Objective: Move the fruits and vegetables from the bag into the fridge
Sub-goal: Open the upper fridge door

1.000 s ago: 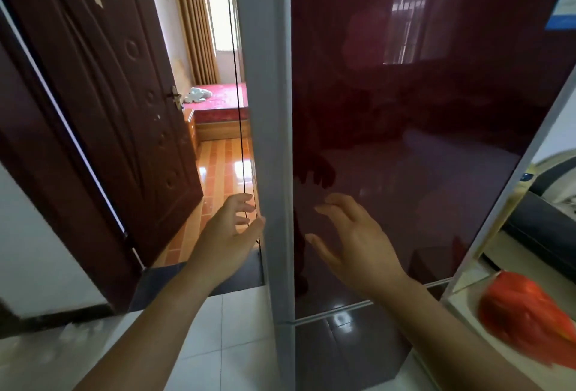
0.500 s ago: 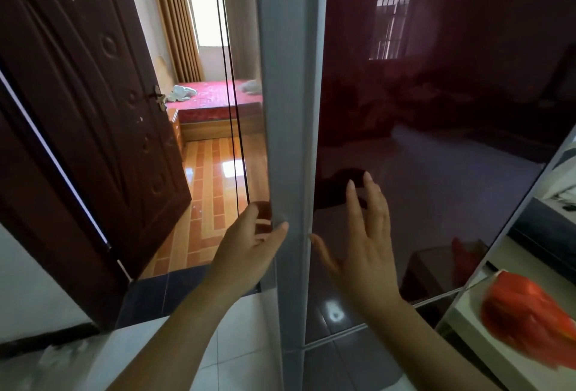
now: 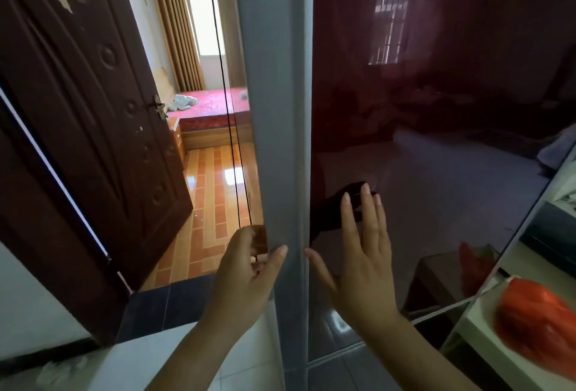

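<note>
Fridge door (image 3: 436, 110), dark glossy red, seen edge-on with its grey side strip (image 3: 274, 110) running down the middle of the view. Door appears shut; no interior visible.

Left hand (image 3: 246, 278): fingers curled round the far side of the grey edge, thumb laid on its near face. Grip clamped on the door edge. A second ago this hand hung short of the edge with the fingers loose; half a second ago the thumb had just reached it. Now the fingertips are hidden behind the strip.

Right hand (image 3: 364, 269): fingers spread and straight, pointing up, palm toward the glossy front, thumb tip just beside the grey strip. Grip apart, holding nothing. Whether the palm touches the glass, cannot tell. A second ago the fingers were bent and angled left; since then they have straightened and risen. A dark reflection of the hand sits on the glass just above the fingertips.

Orange-red bag (image 3: 536, 328) lies on the white table (image 3: 486, 356) at lower right, well apart from both hands, blurred; contents not discernible. It sits in the same spot as before. Its reflection shows in the door.

Left of the fridge: open brown room door (image 3: 93, 110), tiled wood-tone floor (image 3: 212, 197), bed with red cover (image 3: 215, 104).

Camera has moved closer to the door edge.
</note>
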